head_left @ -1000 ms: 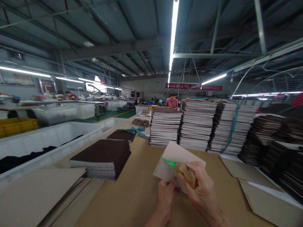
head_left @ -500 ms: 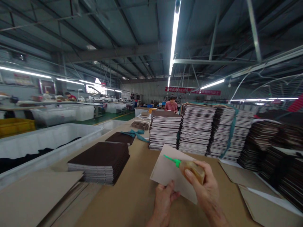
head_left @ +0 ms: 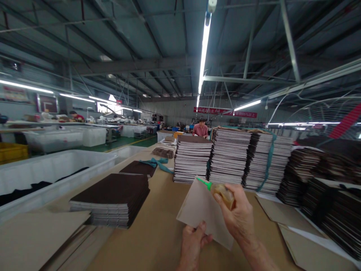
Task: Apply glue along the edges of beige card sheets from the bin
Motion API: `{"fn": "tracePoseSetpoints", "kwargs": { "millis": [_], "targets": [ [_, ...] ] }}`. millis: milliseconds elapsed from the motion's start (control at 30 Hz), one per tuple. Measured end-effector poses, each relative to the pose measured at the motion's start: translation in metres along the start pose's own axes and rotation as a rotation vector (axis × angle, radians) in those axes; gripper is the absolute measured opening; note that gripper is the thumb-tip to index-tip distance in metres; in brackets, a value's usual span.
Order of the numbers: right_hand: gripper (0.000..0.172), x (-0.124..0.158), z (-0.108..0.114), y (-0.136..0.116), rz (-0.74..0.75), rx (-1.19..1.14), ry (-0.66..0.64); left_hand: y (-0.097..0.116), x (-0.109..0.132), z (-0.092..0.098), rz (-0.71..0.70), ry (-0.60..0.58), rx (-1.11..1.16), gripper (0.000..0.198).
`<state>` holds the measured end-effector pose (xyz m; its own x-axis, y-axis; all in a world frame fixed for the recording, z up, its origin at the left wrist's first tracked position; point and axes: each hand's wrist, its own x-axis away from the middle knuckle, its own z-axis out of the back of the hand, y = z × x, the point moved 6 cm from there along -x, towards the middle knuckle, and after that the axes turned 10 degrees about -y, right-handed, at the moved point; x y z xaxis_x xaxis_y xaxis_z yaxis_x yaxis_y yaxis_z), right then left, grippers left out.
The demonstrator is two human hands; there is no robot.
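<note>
Between thumb and fingers, my left hand (head_left: 194, 241) grips the near edge of a pale grey-beige board (head_left: 197, 207), which is tilted above the table. My right hand (head_left: 239, 212) is wrapped round a squeeze glue bottle (head_left: 222, 194) with amber contents. Its thin green nozzle (head_left: 203, 183) points left, its tip at the board's far corner. Whether the tip touches the board I cannot tell. Left of my hands lies a stack of dark brown covered boards (head_left: 113, 195) with light undersides.
Tall stacks of boards (head_left: 191, 160) stand behind my hands, some tied with a teal strip (head_left: 269, 162). Loose cardboard sheets (head_left: 287, 214) lie at right, another sheet (head_left: 42, 233) at left front. A white bin (head_left: 93, 162) borders the table's left side. A person (head_left: 200, 129) sits beyond.
My right hand has moved the bottle slightly left and up, bringing the nozzle tip from over the board to its far corner. My left hand keeps its hold. The view has shifted slightly.
</note>
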<state>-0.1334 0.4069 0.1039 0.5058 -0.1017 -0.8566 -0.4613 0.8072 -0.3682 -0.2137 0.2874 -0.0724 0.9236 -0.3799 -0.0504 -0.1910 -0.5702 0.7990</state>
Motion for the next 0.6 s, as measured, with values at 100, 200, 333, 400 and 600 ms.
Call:
{"fn": "tracePoseSetpoints", "kwargs": {
  "millis": [100, 200, 333, 400, 600],
  "targets": [
    [0.023, 0.001, 0.000, -0.005, 0.032, 0.014, -0.057, 0.001, 0.000, 0.000, -0.006, -0.006, -0.002, 0.049],
    [0.023, 0.000, 0.006, -0.007, 0.036, 0.032, -0.052, 0.002, 0.001, 0.000, 0.003, -0.003, 0.007, 0.053],
    [0.023, -0.002, 0.009, -0.005, 0.028, 0.035, -0.037, 0.004, 0.004, -0.003, 0.003, -0.016, -0.017, 0.053],
    [0.024, -0.003, 0.007, -0.003, 0.034, 0.016, -0.077, 0.005, 0.005, -0.004, -0.005, -0.024, -0.022, 0.050],
    [0.024, -0.005, 0.008, 0.000, 0.009, 0.008, -0.052, 0.002, 0.001, -0.002, 0.016, -0.029, -0.031, 0.054]
  ]
}}
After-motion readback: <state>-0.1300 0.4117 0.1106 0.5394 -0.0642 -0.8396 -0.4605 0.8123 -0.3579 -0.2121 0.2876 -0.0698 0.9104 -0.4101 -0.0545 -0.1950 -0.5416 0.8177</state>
